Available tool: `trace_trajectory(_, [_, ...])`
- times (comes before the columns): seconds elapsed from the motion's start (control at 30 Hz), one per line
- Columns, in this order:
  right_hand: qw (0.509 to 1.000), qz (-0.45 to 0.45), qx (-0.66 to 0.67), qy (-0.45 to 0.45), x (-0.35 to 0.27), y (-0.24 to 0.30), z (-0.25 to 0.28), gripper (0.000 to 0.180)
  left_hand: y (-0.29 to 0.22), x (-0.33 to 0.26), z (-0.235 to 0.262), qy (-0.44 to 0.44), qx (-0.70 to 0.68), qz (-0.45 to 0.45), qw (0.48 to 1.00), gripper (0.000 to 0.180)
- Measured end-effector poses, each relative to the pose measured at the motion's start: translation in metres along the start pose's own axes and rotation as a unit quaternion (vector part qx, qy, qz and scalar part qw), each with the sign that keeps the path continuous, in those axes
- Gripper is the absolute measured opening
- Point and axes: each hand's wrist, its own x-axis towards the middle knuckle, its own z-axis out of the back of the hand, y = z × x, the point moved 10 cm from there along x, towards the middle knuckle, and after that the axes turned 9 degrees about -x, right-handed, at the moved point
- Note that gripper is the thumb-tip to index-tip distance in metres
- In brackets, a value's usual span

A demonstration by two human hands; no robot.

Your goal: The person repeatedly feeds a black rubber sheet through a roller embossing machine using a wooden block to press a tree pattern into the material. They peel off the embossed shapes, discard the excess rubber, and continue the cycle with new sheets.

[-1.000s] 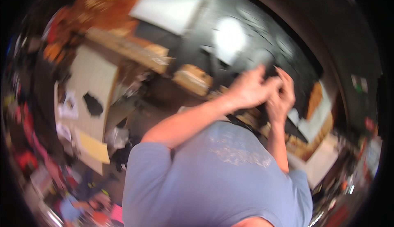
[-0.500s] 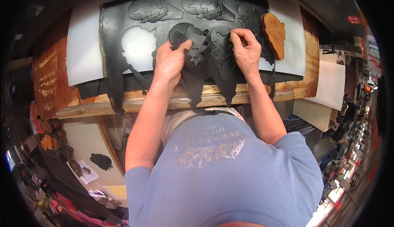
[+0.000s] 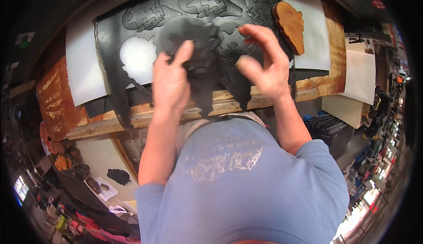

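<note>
A large black leather sheet (image 3: 110,41) with several cut-out shapes lies on a white board over a worn wooden bench. My left hand (image 3: 169,83) holds a black cut-out piece (image 3: 196,45) lifted above the sheet, thumb and forefinger pinching its lower edge. My right hand (image 3: 262,63) hovers just to the right of that piece with its fingers spread and curled, holding nothing that I can make out. One hole (image 3: 137,58) in the sheet shows the white board beneath.
A rusty brown cutting die (image 3: 290,21) rests at the sheet's upper right. The wooden bench edge (image 3: 105,122) runs below the sheet. White boards (image 3: 357,76) lean at the right. Dark pieces lie on the floor (image 3: 116,175) at lower left.
The camera swung down onto the bench. Both hands pressed on the sheet half a second ago; now they are raised, and the left has lifted a black cut piece.
</note>
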Motion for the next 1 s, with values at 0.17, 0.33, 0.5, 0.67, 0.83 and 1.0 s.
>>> trace_trajectory(0.17, [0.963, 0.066, -0.254, 0.065, -0.021, 0.023, -0.03, 0.072, 0.059, -0.004, -0.055, 0.111, -0.032, 0.142, 0.983, 0.045])
trace_trajectory(0.33, [0.942, 0.037, -0.334, 0.01, -0.028, -0.012, -0.028, 0.071, 0.058, -0.005, -0.05, 0.135, 0.261, 0.077, 0.953, 0.051])
trace_trajectory(0.5, [0.928, 0.023, -0.373, 0.012, -0.036, -0.019, -0.037, 0.074, 0.024, -0.022, -0.001, -0.015, 0.305, 0.058, 0.95, 0.056])
trace_trajectory(0.67, [0.928, 0.002, -0.371, -0.006, -0.034, -0.023, -0.039, 0.073, 0.019, -0.009, 0.003, 0.015, 0.181, 0.124, 0.975, 0.063])
trace_trajectory(0.83, [0.934, -0.005, -0.355, -0.027, -0.032, -0.025, -0.038, 0.071, 0.015, 0.002, -0.006, 0.046, 0.333, 0.092, 0.937, 0.057])
trace_trajectory(1.0, [0.929, -0.001, -0.368, -0.038, -0.031, -0.024, -0.04, 0.071, 0.034, -0.004, -0.001, -0.004, 0.134, 0.185, 0.974, 0.05])
